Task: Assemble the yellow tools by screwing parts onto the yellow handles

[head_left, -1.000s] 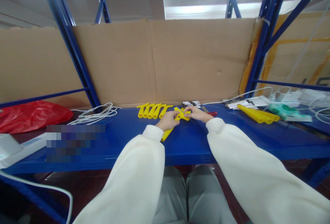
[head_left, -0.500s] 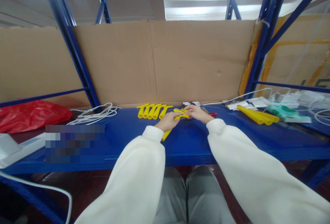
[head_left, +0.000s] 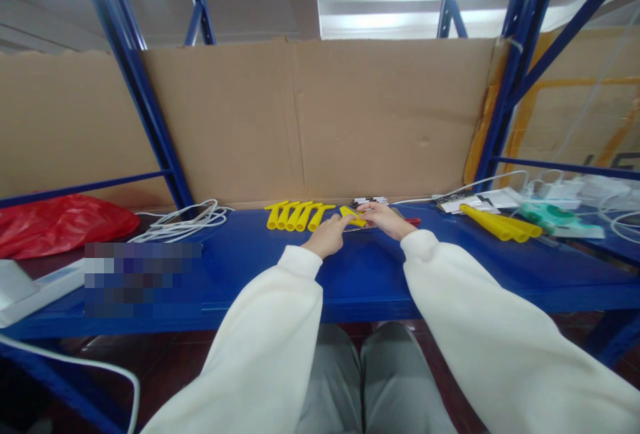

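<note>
A yellow plastic piece with a flat, wide end (head_left: 351, 215) is between my two hands above the blue shelf. My right hand (head_left: 383, 219) is closed on its right side. My left hand (head_left: 327, 235) has its fingertips pinched at the near left side of the piece. The rest of this part is hidden by my fingers. Just left of my hands stands a row of several yellow T-shaped pieces (head_left: 300, 217) with round hollow ends towards me. A thin tool with a red handle (head_left: 413, 221) lies by my right hand, partly covered.
Black-and-white pens or markers (head_left: 370, 201) lie behind my hands. To the right are yellow cone-shaped tubes (head_left: 500, 225) and a green-and-white object (head_left: 555, 217). Coiled white cable (head_left: 185, 221) and a red plastic bag (head_left: 65, 224) lie left. Cardboard (head_left: 320, 121) walls off the back.
The yellow piece has turned in my hands, and its tube end, which pointed towards me below my left hand, no longer shows. My left hand has shifted slightly; my right hand stays nearly in place.
</note>
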A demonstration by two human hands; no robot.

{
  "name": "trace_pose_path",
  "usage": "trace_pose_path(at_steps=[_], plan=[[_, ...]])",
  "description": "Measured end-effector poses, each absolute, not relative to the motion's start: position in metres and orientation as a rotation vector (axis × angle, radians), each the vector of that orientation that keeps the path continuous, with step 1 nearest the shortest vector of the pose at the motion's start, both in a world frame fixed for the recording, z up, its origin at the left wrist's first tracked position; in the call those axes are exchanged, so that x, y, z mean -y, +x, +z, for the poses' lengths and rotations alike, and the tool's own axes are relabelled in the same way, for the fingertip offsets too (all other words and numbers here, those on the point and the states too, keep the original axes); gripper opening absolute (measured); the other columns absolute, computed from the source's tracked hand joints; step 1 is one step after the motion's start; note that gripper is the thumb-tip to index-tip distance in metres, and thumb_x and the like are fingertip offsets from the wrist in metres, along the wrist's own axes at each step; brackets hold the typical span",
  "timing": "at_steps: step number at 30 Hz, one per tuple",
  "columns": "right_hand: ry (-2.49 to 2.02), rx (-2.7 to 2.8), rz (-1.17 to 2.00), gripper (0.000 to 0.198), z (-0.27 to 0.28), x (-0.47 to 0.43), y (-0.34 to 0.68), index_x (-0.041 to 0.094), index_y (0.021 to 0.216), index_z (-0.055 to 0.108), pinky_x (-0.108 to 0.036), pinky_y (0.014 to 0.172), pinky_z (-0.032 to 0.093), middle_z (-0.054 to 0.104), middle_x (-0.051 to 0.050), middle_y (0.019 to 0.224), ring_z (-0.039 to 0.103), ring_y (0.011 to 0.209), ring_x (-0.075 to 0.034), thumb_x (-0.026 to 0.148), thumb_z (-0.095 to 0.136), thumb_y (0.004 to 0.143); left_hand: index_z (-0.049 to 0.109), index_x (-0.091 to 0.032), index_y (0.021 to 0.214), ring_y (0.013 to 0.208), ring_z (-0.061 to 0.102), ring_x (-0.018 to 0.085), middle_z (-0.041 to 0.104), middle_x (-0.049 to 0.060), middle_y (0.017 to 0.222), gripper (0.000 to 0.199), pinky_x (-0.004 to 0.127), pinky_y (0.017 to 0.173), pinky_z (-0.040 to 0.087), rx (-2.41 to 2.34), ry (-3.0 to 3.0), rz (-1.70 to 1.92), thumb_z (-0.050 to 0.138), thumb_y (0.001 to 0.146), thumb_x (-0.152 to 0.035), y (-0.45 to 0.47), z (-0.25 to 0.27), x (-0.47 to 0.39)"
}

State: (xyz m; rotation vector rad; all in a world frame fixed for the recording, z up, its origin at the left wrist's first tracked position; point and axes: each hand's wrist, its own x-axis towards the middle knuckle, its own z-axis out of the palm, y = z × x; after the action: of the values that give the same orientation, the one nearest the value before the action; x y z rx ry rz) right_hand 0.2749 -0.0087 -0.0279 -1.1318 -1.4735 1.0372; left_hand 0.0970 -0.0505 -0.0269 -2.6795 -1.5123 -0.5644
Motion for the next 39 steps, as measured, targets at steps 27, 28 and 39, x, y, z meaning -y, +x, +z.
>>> trace_pose_path(at_steps=[27, 28, 39], plan=[[-2.026, 1.911, 0.049, 0.030, -0.030, -0.014, 0.322, 0.029, 0.100, 0.077, -0.056, 0.102, 0.039, 0.069, -0.008, 0.123, 0.054, 0.124, -0.033, 0.020, 0.051, 0.088, 0.039, -0.021, 0.143, 0.053, 0.060, 0.010, 0.067, 0.006, 0.083, 0.062, 0.017, 0.045, 0.046, 2.404, -2.885, -2.556, 0.053, 0.087, 0.000, 0.101, -0.020, 0.042], [-2.028, 1.916, 0.057, 0.030, -0.031, -0.015, 0.322, 0.029, 0.100, 0.077, -0.057, 0.103, 0.038, 0.068, -0.009, 0.123, 0.053, 0.125, -0.033, 0.020, 0.052, 0.087, 0.039, -0.022, 0.144, 0.053, 0.060, 0.010, 0.067, 0.006, 0.084, 0.062, 0.017, 0.045, 0.046, 2.422, -2.915, -2.527, 0.053, 0.087, 0.001, 0.102, -0.021, 0.041], [-2.044, 1.896, 0.038, 0.013, -0.030, -0.018, 0.321, 0.025, 0.086, 0.077, -0.051, 0.098, 0.041, 0.073, -0.008, 0.103, 0.059, 0.116, -0.031, 0.023, 0.066, 0.078, 0.039, -0.023, 0.145, 0.053, 0.061, 0.010, 0.068, 0.006, 0.084, 0.066, 0.018, 0.046, 0.047, 2.391, -2.991, -2.518, 0.055, 0.085, 0.000, 0.101, -0.021, 0.040]])
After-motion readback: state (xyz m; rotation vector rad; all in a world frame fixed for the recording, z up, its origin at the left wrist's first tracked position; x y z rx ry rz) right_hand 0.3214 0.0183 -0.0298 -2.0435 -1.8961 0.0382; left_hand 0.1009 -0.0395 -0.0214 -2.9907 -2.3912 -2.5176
